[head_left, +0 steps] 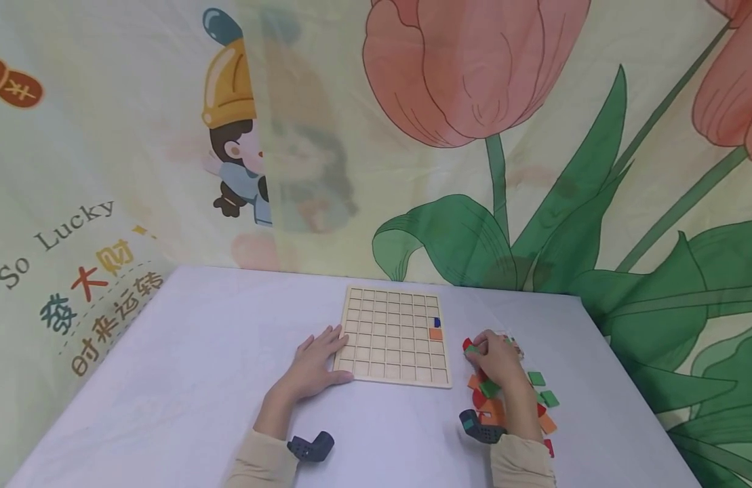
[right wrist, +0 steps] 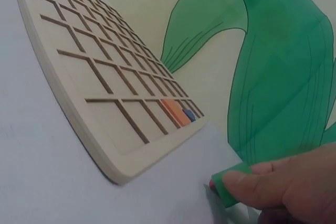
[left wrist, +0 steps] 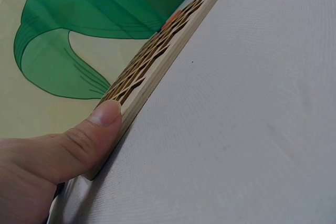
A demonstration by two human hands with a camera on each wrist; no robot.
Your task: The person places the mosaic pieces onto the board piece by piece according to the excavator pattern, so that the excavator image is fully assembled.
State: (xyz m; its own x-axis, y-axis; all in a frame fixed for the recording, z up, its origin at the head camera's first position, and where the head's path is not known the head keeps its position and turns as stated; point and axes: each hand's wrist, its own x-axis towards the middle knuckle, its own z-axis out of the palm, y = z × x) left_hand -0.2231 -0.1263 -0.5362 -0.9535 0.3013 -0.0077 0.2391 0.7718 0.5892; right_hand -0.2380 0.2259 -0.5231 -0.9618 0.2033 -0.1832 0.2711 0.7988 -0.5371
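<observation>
A wooden grid board lies flat on the white table. My left hand rests at its near left corner with fingers spread along the side. In the left wrist view the left thumb presses on the board's edge. On the board's right side sit an orange square tile and a small blue piece. Right of the board, my right hand pinches a green square tile between thumb and fingers. A bit of red shows at the tile's edge.
Loose red, orange and green tiles lie around and under my right forearm, among them a green tile and an orange tile. Dark devices sit at both wrists. A printed curtain hangs behind the table.
</observation>
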